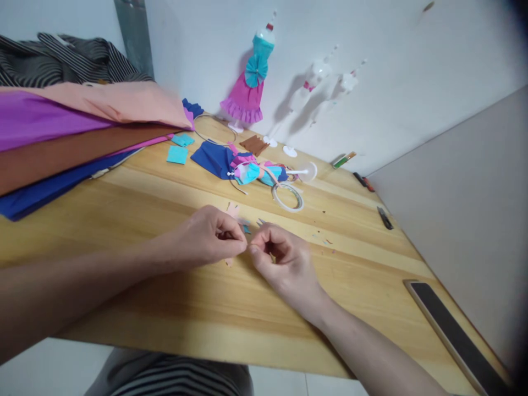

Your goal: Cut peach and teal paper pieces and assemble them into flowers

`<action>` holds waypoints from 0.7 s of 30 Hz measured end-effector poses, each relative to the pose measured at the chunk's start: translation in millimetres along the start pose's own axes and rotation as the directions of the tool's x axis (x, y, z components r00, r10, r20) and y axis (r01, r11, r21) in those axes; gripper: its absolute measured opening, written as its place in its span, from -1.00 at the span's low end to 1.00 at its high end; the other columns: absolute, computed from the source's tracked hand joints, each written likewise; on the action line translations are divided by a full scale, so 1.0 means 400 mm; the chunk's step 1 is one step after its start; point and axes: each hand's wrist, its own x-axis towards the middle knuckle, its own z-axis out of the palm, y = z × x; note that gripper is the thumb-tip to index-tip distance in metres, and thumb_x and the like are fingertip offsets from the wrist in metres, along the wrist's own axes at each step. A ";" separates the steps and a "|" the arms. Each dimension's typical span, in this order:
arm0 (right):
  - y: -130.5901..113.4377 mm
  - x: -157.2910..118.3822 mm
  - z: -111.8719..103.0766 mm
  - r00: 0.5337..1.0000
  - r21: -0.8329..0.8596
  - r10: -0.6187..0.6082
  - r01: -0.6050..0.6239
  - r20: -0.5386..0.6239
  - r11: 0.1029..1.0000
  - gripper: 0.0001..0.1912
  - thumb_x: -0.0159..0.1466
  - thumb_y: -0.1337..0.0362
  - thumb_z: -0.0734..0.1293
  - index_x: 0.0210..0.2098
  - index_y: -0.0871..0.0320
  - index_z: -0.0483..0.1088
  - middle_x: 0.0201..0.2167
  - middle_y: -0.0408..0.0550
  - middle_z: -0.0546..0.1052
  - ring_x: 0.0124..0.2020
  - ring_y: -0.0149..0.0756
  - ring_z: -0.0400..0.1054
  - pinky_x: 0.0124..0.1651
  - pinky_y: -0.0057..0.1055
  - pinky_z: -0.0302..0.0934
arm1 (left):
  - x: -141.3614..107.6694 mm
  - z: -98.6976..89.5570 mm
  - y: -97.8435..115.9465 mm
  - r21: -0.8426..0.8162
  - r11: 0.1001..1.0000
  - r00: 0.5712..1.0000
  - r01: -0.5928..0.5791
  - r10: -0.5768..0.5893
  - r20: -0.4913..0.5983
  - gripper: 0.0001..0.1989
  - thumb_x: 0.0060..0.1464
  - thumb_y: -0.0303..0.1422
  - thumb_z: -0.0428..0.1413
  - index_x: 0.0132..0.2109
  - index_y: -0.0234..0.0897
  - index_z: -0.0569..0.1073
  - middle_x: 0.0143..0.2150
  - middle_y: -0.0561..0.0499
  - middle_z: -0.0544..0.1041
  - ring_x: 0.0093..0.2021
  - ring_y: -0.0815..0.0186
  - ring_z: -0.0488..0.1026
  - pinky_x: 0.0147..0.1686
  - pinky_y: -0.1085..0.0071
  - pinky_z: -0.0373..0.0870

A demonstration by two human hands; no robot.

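Over the middle of the wooden table [185, 308], my left hand [218, 236] and my right hand [282, 256] are held close together, fingertips almost meeting. Each hand is closed with thumb and forefinger pinched; whatever lies between the fingertips is too small to make out. Behind and beneath the hands are pink paper scraps [232, 209] and a partly hidden pair of pointed grey tips [261, 222]. A roll of white tape [287, 198] lies beyond my right hand. Farther back, a small form dressed in blue, pink and turquoise paper [249, 171] lies on its side.
Folded coloured sheets [94, 126] cover the left side. A dressed mannequin [251, 77] stands at the wall beside bare white ones [319, 71]. Turquoise squares [177, 154] lie left of centre. A cutter [385, 218] and a dark, pale-edged flat object [449, 330] are at the right.
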 end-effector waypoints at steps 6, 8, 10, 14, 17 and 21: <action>0.010 0.005 -0.002 1.000 -0.002 -0.009 0.009 0.016 1.000 -0.84 0.12 0.32 0.28 -0.57 0.14 0.25 -0.63 -0.20 0.28 -0.60 -0.47 0.08 -0.56 -0.48 -0.01 | -0.009 -0.016 0.023 0.011 1.000 1.000 0.001 -0.001 0.027 -0.72 -0.03 -0.41 -0.02 -0.58 -0.36 0.50 -0.67 0.09 0.33 -0.58 0.46 0.20 -0.58 0.53 0.02; 0.020 0.007 0.001 0.997 -0.067 -0.064 0.066 0.040 0.996 -0.83 0.14 0.33 0.28 -0.57 0.14 0.25 -0.60 -0.17 0.31 -0.57 -0.45 0.12 -0.53 -0.47 0.03 | -0.004 -0.016 0.016 0.045 0.999 1.000 0.001 -0.001 0.000 -0.70 -0.05 -0.43 -0.03 -0.63 -0.37 0.49 -0.70 0.10 0.29 -0.61 0.48 0.15 -0.61 0.52 -0.05; 0.030 0.007 0.003 0.991 -0.136 -0.114 0.122 0.067 0.983 -0.81 0.17 0.34 0.28 -0.57 0.13 0.25 -0.60 -0.17 0.31 -0.56 -0.43 0.14 -0.51 -0.46 0.05 | 0.004 -0.021 0.003 0.075 0.997 0.998 -0.009 0.013 -0.055 -0.72 -0.08 -0.45 -0.03 -0.62 -0.38 0.50 -0.70 0.11 0.28 -0.62 0.49 0.13 -0.62 0.52 -0.07; 0.048 0.010 0.011 0.955 -0.251 -0.260 0.289 0.142 0.924 -0.80 0.21 0.39 0.27 -0.54 0.13 0.26 -0.58 -0.15 0.36 -0.54 -0.41 0.22 -0.46 -0.44 0.14 | 0.022 -0.050 -0.025 0.063 0.997 0.960 0.044 -0.025 -0.278 -0.78 -0.17 -0.46 0.02 -0.43 -0.41 0.57 -0.70 0.14 0.25 -0.63 0.48 0.14 -0.62 0.54 -0.02; 0.061 0.016 0.018 0.878 -0.327 -0.436 0.479 0.200 0.815 -0.83 0.25 0.44 0.23 -0.46 0.14 0.32 -0.49 -0.06 0.44 -0.45 -0.35 0.32 -0.39 -0.40 0.24 | 0.029 -0.070 -0.036 0.040 0.998 0.936 0.053 -0.036 -0.349 -0.75 -0.17 -0.44 0.02 -0.37 -0.42 0.56 -0.63 0.10 0.35 -0.61 0.46 0.20 -0.61 0.54 0.05; 0.068 0.022 0.024 0.771 -0.449 -0.586 0.627 0.248 0.636 -0.85 0.28 0.45 0.23 -0.39 0.16 0.37 -0.47 0.00 0.47 -0.39 -0.30 0.37 -0.32 -0.36 0.30 | 0.033 -0.070 -0.039 0.190 0.982 0.935 0.016 0.053 -0.350 -0.77 -0.19 -0.46 0.00 -0.44 -0.40 0.56 -0.65 0.10 0.34 -0.60 0.47 0.19 -0.60 0.54 0.04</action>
